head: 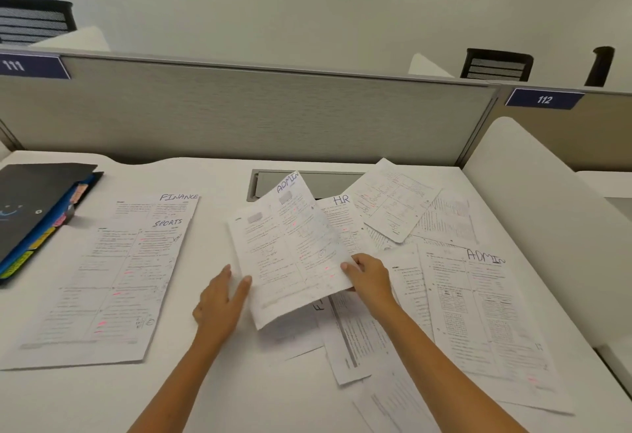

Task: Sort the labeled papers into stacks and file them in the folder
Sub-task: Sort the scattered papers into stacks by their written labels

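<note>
Inspector: The right hand (367,278) had its fingers clamped on the ADMIN sheet (290,248) at frame centre; the left hand (220,302) lay beside it, fingers apart.

Clerk: Advice?

Inspector: It belonged with the other ADMIN page (485,313), lower right, edges squared. The folder (37,213), upper left on the counter (212,395), showed tabbed dividers; contents indiscernible.

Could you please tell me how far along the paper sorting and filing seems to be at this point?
Early. Done: a SPORTS sheet lies over a FINANCE sheet on the left. In hand: the right hand holds up an ADMIN sheet while the left hand reaches for its edge. Left: the loose pile on the right, including an HR sheet and another ADMIN sheet. The folder looks shut, so no filing yet.
</note>
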`<state>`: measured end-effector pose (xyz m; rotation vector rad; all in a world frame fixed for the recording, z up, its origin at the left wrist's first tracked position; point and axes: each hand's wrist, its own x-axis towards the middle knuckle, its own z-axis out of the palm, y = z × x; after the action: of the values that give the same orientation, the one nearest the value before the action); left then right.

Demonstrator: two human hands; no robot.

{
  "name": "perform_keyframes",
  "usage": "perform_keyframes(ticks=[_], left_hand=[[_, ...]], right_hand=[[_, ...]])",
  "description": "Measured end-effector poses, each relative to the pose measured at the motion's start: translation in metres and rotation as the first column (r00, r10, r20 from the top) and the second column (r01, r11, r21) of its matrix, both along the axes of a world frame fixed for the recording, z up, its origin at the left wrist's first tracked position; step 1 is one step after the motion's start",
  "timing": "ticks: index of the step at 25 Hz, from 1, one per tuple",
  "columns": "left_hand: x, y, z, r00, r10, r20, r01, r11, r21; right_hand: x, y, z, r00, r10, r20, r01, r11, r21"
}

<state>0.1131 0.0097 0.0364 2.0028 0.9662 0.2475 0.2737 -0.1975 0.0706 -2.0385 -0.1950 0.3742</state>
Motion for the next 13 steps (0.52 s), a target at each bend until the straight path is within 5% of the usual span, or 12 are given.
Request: perform_keyframes(ticks=[4, 8, 13], left_hand=[[-0.010, -0.002, 0.011, 0.935, 0.261, 0.238, -0.138, 0.890, -0.434], [-0.025, -0.007, 0.002, 0.946, 0.291, 0.141, -0.230, 0.912, -0.340], [-0.020, -0.015, 0.008, 0.942, 0.261, 0.212, -0.182, 0.925, -0.334]], right_hand=[[-0.032, -0.008, -0.009, 0.963, 0.202, -0.177, -0.188, 0.978, 0.091], [-0.046, -0.020, -0.016, 0.943, 0.248, -0.221, -0.237, 0.969, 0.072], [-0.017, -0.062, -0.010, 0.973, -0.100, 0.209, 0.133, 0.980, -0.147]])
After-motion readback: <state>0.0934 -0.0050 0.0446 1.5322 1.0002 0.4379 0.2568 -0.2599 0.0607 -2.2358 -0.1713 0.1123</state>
